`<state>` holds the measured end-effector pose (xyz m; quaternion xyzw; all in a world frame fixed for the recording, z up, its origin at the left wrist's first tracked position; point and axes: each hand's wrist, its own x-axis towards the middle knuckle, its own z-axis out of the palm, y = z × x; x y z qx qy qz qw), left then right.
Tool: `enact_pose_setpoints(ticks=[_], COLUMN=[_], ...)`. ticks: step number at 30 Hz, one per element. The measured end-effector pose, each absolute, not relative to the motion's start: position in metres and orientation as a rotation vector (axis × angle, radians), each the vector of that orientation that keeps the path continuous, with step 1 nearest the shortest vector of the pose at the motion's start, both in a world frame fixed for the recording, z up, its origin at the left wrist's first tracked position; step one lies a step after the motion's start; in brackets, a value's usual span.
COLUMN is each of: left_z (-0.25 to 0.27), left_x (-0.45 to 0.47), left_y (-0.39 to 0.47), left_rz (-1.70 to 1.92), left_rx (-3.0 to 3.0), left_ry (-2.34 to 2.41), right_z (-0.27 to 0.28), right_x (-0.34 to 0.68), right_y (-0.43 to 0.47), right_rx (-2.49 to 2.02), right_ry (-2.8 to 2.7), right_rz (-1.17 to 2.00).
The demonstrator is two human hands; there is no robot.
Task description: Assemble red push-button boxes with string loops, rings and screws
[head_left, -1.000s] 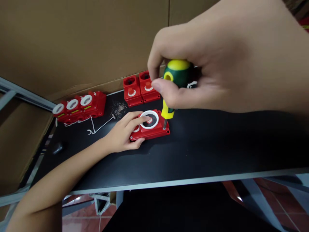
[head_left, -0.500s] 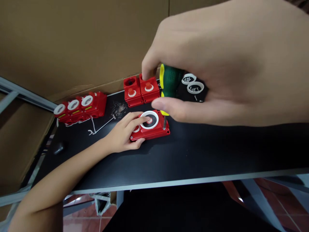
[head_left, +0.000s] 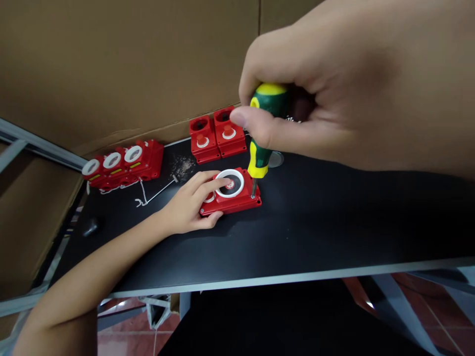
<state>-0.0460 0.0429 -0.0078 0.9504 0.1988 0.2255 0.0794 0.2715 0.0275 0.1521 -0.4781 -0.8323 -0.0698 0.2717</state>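
Observation:
A red housing [head_left: 237, 203] with a large white ring around a dark round window lies on the black table. Gripping its left end is my left hand [head_left: 191, 202], thumb at the near side and a fingertip over the window. My right hand [head_left: 315, 99] is closed around a green and yellow screwdriver [head_left: 262, 157]. The screwdriver stands nearly upright, its tip on a screw at the housing's right corner. Another screw shows at the near left corner.
Two red housings [head_left: 217, 138] with red knobs stand by the cardboard wall [head_left: 166, 59]. At the left are several red units [head_left: 126, 163] with white rings. A white-ended rod [head_left: 160, 192] and a patch of debris [head_left: 182, 168] lie between. The table's pale front edge [head_left: 260, 282] runs below.
My right hand has shifted its grip higher on the screwdriver handle, which now shows more fully. The screwdriver's tip remains at the corner screw. My left hand and the housing have not moved.

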Motion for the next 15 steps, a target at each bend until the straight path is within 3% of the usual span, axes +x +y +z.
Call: enact_pose_setpoints(ticks=[15], left_z=[-0.005], left_x=[-0.046], left_y=[0.042], left_rz=[0.639], left_rx=[2.853], left_ry=[0.617], right_z=[0.144], right_x=[0.294], right_y=[0.035], right_rx=[-0.625], right_ry=[-2.527], right_rz=[-0.077])
